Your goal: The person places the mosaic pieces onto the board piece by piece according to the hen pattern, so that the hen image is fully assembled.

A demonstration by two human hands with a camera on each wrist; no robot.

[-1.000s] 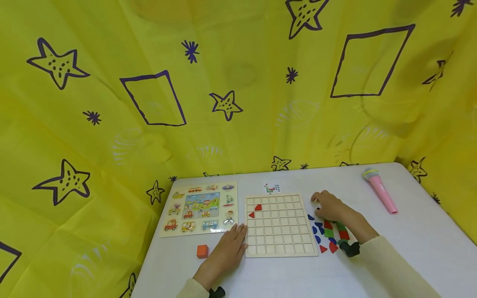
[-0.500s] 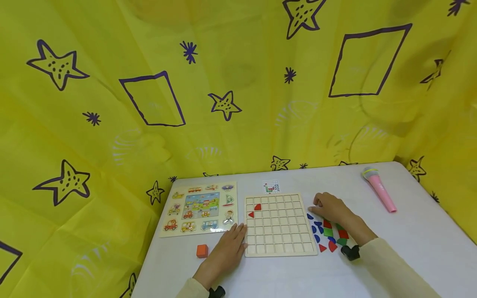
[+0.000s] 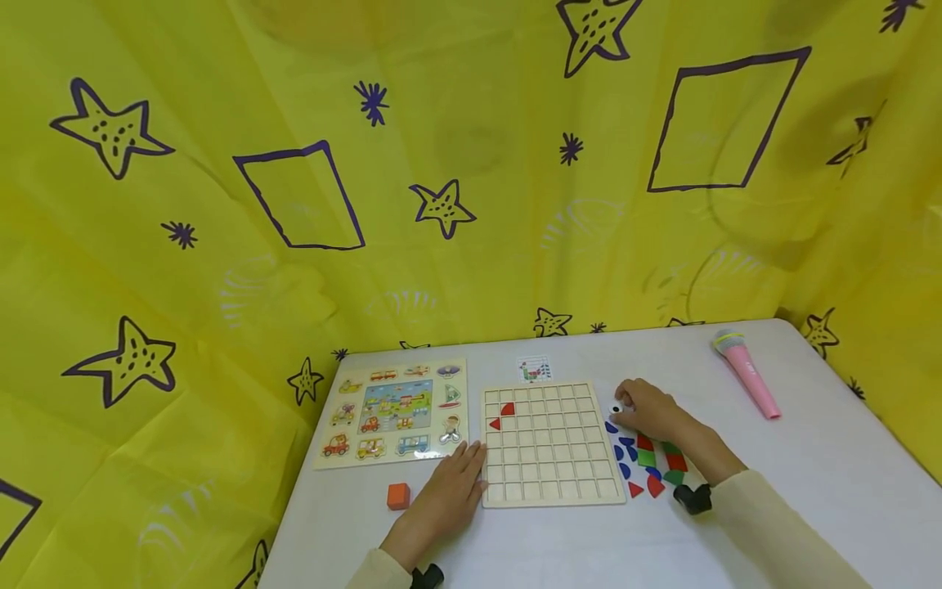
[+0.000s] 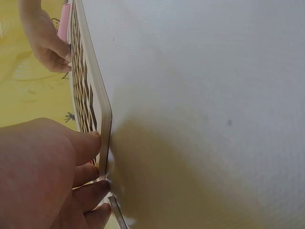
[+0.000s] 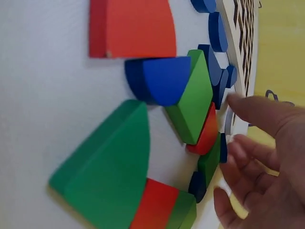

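Observation:
My left hand (image 3: 454, 484) lies along the left edge of a wooden grid board (image 3: 553, 447), fingers extended; in the left wrist view the thumb (image 4: 88, 145) touches the board's rim. A red quarter-circle (image 3: 509, 408) and a red triangle (image 3: 495, 424) sit in the grid's upper left. Off the board's right side, my right hand (image 3: 651, 409) pinches a small white piece with a black dot (image 3: 616, 409) between thumb and fingers. Below that hand lie loose blocks: blue half-circles (image 3: 625, 470), a green square (image 3: 645, 458), a green quarter-circle (image 5: 107, 162) and red pieces (image 3: 656, 486).
A picture card (image 3: 535, 369) lies behind the board. To the left are a vehicle picture puzzle (image 3: 324, 458) and an orange cube (image 3: 398, 496). A pink toy microphone (image 3: 749, 376) lies at the back right. A yellow patterned cloth (image 3: 397, 286) stands behind the white table (image 3: 537, 548).
The right hand has shifted slightly left towards the board, and the white piece with the black dot now shows between its fingers. The left hand stays on the board's edge.

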